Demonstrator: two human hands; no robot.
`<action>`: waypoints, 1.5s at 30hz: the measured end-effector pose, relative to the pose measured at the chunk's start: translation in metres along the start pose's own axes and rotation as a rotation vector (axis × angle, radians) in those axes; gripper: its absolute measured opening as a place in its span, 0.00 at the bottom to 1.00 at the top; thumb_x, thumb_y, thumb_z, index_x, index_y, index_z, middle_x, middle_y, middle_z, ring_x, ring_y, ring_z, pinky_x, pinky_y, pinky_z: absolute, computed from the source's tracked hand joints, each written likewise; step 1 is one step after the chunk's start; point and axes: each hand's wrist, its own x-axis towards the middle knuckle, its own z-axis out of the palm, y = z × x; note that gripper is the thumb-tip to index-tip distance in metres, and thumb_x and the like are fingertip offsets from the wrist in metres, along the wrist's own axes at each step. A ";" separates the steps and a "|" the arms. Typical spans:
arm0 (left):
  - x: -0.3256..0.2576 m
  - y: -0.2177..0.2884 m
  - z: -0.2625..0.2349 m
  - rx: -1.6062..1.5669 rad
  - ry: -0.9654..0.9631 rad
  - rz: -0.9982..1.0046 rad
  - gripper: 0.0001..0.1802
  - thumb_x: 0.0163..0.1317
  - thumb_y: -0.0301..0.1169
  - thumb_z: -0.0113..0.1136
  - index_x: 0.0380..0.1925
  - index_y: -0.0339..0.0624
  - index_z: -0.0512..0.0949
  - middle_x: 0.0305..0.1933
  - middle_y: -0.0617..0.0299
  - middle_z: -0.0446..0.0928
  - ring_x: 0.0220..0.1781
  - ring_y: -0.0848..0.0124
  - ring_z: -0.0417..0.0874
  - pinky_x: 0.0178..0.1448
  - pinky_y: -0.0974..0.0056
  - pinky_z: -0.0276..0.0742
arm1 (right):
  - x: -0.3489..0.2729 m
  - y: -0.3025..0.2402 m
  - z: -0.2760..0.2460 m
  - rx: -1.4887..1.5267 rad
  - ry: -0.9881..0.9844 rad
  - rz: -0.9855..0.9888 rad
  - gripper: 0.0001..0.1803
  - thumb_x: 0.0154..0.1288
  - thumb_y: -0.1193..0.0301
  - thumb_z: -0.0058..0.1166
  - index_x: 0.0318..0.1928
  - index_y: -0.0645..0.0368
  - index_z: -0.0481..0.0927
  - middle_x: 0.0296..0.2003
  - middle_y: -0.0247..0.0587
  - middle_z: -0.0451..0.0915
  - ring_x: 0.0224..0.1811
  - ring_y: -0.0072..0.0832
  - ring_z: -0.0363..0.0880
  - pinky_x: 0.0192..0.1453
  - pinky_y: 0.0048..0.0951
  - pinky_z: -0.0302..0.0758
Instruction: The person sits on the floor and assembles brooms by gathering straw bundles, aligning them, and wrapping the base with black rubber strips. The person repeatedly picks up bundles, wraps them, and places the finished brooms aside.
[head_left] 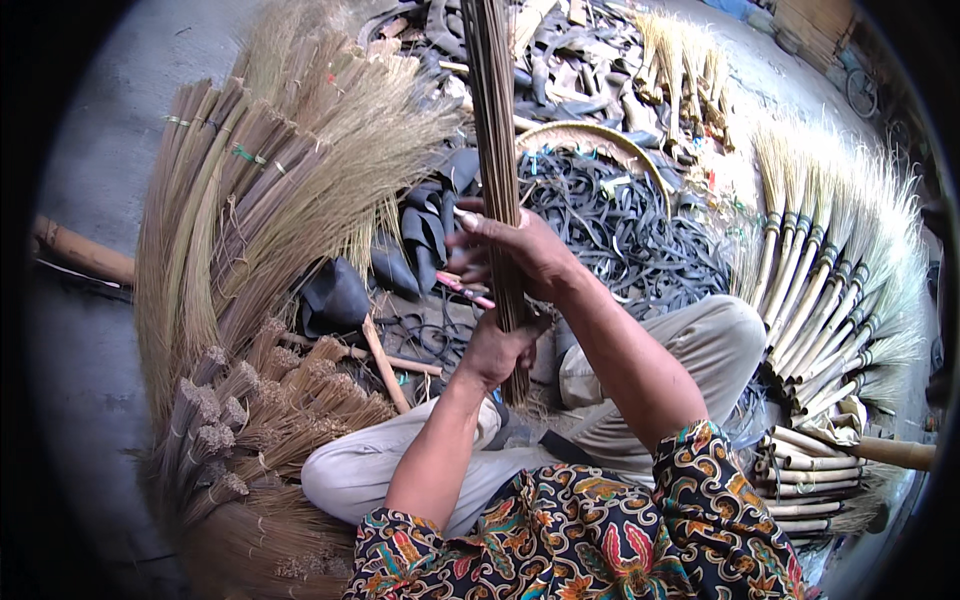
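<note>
A long bundle of thin brown broom stalks (492, 130) stands nearly upright before me, leaning slightly; its top runs out of view. My left hand (494, 350) is closed round it near the lower end. Higher up, my right hand (515, 248) is round the bundle, thumb across the front and fingertips showing on its left side, slightly blurred. The stalk ends (515, 388) show below my left hand. A pink-handled tool (465, 290), partly hidden, lies just behind the bundle.
Tied broom-grass bundles (250, 180) are heaped at left, cut stalk bundles (235, 420) nearer. Black rubber strips (620, 230) lie ahead by a woven tray (590, 135). Finished brooms (820, 270) and bamboo handles (815, 470) are stacked at right. A wooden stick (385, 362) lies beside my left knee.
</note>
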 end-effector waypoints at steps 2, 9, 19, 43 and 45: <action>-0.001 -0.002 0.001 -0.074 0.003 -0.049 0.10 0.68 0.34 0.70 0.34 0.43 0.78 0.20 0.66 0.74 0.19 0.74 0.75 0.26 0.65 0.71 | 0.002 0.000 -0.003 -0.048 -0.044 0.044 0.18 0.72 0.66 0.67 0.56 0.61 0.79 0.18 0.22 0.64 0.14 0.18 0.63 0.18 0.23 0.64; 0.007 -0.014 0.024 0.233 0.353 0.049 0.13 0.69 0.37 0.69 0.40 0.39 0.79 0.24 0.66 0.79 0.22 0.75 0.79 0.29 0.65 0.75 | 0.015 0.021 -0.011 -0.299 0.270 -0.110 0.18 0.73 0.63 0.65 0.28 0.54 0.72 0.17 0.27 0.70 0.14 0.19 0.66 0.17 0.28 0.63; 0.017 0.023 -0.017 -0.077 0.366 0.085 0.19 0.67 0.44 0.73 0.28 0.46 0.77 0.22 0.69 0.73 0.20 0.77 0.75 0.27 0.70 0.75 | -0.049 0.039 -0.046 -0.712 0.118 0.068 0.27 0.82 0.47 0.48 0.46 0.63 0.77 0.34 0.32 0.79 0.35 0.19 0.79 0.39 0.25 0.78; 0.036 0.052 -0.068 -0.336 0.603 0.229 0.18 0.67 0.41 0.73 0.28 0.45 0.75 0.20 0.67 0.73 0.19 0.76 0.76 0.26 0.66 0.79 | -0.116 0.081 -0.053 -1.703 -0.136 0.189 0.17 0.70 0.62 0.55 0.43 0.65 0.84 0.35 0.60 0.87 0.37 0.59 0.87 0.45 0.54 0.84; 0.027 0.063 -0.076 -0.317 0.556 0.213 0.17 0.67 0.39 0.74 0.29 0.48 0.74 0.21 0.72 0.70 0.21 0.78 0.73 0.29 0.65 0.76 | -0.115 0.064 -0.058 -1.709 0.218 0.250 0.30 0.69 0.60 0.59 0.62 0.73 0.75 0.48 0.64 0.85 0.48 0.57 0.87 0.54 0.53 0.83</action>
